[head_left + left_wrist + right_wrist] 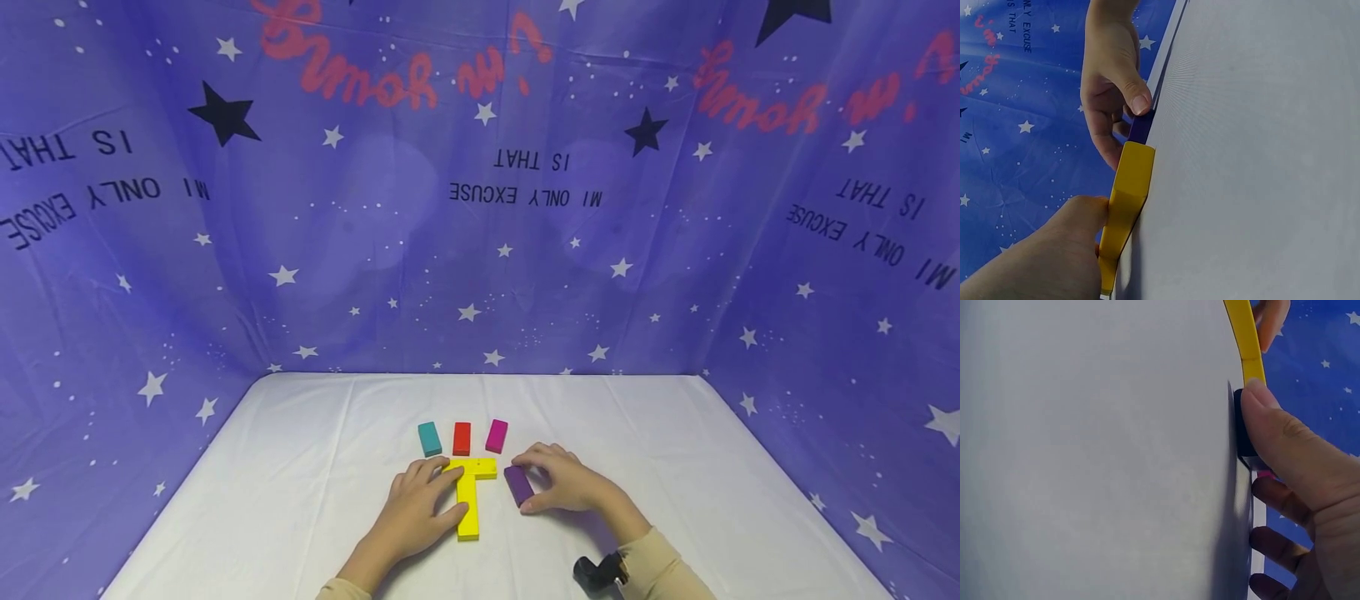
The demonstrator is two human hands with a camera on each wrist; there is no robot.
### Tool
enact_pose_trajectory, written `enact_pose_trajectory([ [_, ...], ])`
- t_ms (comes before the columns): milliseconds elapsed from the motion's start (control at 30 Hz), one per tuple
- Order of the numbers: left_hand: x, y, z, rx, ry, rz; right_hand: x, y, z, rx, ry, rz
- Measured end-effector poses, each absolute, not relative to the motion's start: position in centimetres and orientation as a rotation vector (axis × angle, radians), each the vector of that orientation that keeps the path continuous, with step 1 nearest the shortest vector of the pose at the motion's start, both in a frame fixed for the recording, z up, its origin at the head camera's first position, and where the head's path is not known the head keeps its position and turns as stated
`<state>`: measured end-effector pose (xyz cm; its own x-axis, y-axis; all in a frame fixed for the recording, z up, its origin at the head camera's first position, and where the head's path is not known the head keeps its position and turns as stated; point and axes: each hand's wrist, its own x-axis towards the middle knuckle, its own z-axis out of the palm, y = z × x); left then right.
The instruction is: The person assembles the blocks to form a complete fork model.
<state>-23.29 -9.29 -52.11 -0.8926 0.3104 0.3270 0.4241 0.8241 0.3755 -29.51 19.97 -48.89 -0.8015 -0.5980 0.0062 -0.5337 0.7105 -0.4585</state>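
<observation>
Yellow wooden blocks [468,521] lie on the white table in a T shape, a crossbar on top of a longer stem. My left hand [416,508] rests against the T's left side, its thumb on the stem and fingertips at the crossbar's left end. To the right, my right hand [566,482] pinches a purple block [518,487] between thumb and fingers, a small gap from the T in the head view. In the right wrist view the thumb covers part of that dark block [1242,434], which stands close over the cloth.
Behind the T, a teal block [430,439], a red block [462,438] and a magenta block [497,436] lie in a row. A black device [596,575] is at the right wrist. A purple star-print curtain [420,275] surrounds the white table [322,417].
</observation>
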Motion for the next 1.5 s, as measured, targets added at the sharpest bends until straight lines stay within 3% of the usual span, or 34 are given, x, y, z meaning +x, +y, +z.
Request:
enact_pose_trajectory([
  [1500,-23.4,-9.3,-52.3,-0.557,-2.754,-0.659,-27.3,18.9,-48.9,-0.958,2.916,-0.705],
])
